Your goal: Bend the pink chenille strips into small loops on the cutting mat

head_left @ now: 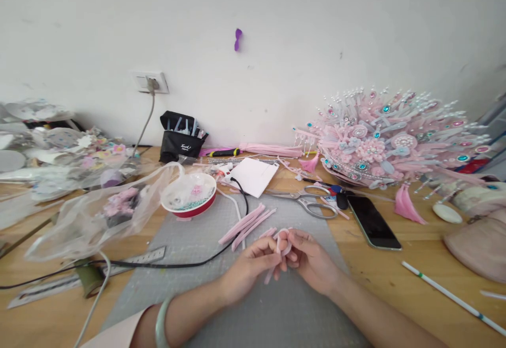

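Note:
My left hand [259,257] and my right hand [312,257] meet above the grey cutting mat [185,295]. Between their fingertips is a pale pink fuzzy strip [281,242], bent into a loop, with one end hanging below my left fingers. Both hands are closed on it. Just beyond my left hand, several pink fuzzy sticks [247,225] lie on the mat. Silver scissors [306,200] rest at the mat's far edge, and a white square card [255,175] lies behind the sticks.
A large pink beaded headpiece [379,142] stands at the back right, near a phone [371,221]. On the left are a red-rimmed bowl [190,211], a plastic bag [87,221] and a black cable [169,266]. A black pouch [179,145] stands by the wall.

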Action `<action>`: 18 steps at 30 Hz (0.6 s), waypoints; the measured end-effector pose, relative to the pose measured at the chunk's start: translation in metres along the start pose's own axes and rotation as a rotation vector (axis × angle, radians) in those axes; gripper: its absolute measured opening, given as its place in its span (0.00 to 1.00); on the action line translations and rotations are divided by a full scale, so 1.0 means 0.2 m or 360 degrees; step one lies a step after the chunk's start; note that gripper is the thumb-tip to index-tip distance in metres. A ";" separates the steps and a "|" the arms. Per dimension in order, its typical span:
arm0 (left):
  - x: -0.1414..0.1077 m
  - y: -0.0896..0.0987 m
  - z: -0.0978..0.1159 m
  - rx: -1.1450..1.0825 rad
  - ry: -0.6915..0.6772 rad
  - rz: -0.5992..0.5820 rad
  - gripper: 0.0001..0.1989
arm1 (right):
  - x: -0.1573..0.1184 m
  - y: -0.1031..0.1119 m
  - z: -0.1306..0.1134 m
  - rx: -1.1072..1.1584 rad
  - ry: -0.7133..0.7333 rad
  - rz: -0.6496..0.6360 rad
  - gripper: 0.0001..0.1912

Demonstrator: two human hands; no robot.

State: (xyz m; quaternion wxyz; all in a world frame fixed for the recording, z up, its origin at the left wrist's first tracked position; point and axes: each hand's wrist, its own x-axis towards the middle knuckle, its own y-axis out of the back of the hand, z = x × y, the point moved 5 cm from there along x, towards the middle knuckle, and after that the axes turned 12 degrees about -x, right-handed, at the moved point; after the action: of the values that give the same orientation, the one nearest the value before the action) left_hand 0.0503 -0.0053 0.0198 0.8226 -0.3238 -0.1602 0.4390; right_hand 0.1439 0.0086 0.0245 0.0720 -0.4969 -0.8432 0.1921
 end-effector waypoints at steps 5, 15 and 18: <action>0.00 0.02 0.01 0.0027 -0.0002 0.0066 0.07 | 0.00 0.00 0.01 0.0042 0.0009 0.0057 0.15; -0.03 -0.07 0.00 -0.0260 0.0100 -0.0009 0.06 | 0.00 0.01 0.05 0.0065 0.0064 0.0120 0.11; -0.03 -0.06 -0.01 -0.0341 0.0126 0.0005 0.06 | 0.00 0.01 0.06 0.0057 0.0071 0.0148 0.11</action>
State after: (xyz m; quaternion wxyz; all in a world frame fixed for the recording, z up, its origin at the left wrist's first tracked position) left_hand 0.0563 -0.0166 0.0264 0.7883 -0.4273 -0.1731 0.4075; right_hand 0.1417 0.0070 0.0128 0.0905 -0.5383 -0.8139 0.1993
